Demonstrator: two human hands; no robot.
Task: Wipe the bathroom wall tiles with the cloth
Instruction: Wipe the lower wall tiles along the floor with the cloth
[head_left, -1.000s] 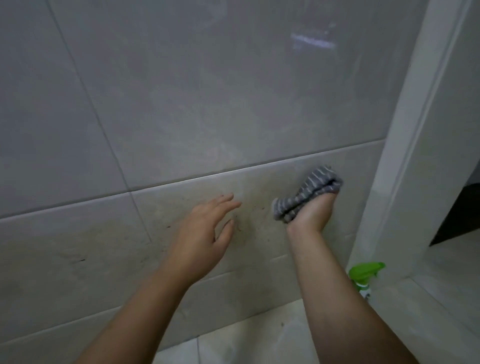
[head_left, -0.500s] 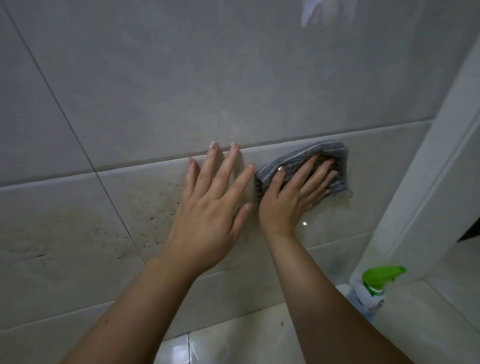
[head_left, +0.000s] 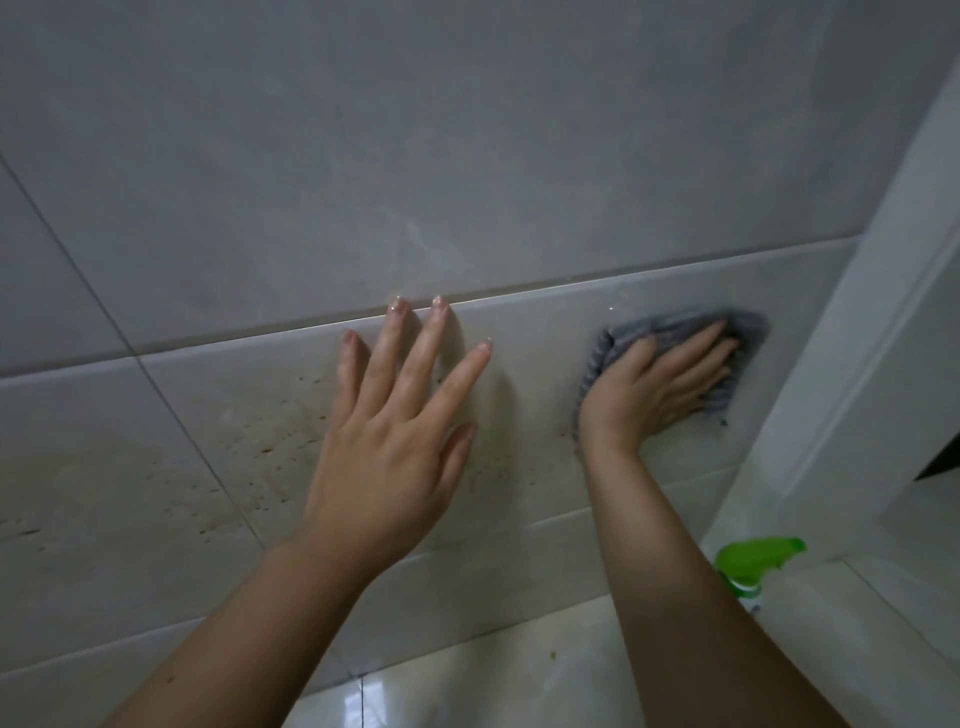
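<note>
**Cloth pressed flat at the right end of the stained tile row**

The right hand lies flat over the grey cloth. Its fingers are stretched out rather than clenched, pinning the cloth to the wall tiles by palm pressure, which likely spreads the rubbing over a wide patch. The cloth sits on the lower tile, just under the horizontal grout line and near that tile's right edge.

The left hand grasps nothing. Its fingers are straight and splayed against the same tile, the tips reaching the grout line, probably as a brace while the person leans in.

A white corner frame stands just right of the cloth, so there is little room for a stroke that way. A green-topped spray bottle stands on the floor at the foot of the frame, below the right forearm.

The open room lies leftward and downward, where brown specks and a dull smear mark the tile beyond the left hand. By my reading those spots are unwiped, and the bracing hand would have to shift for the cloth to reach them.
</note>
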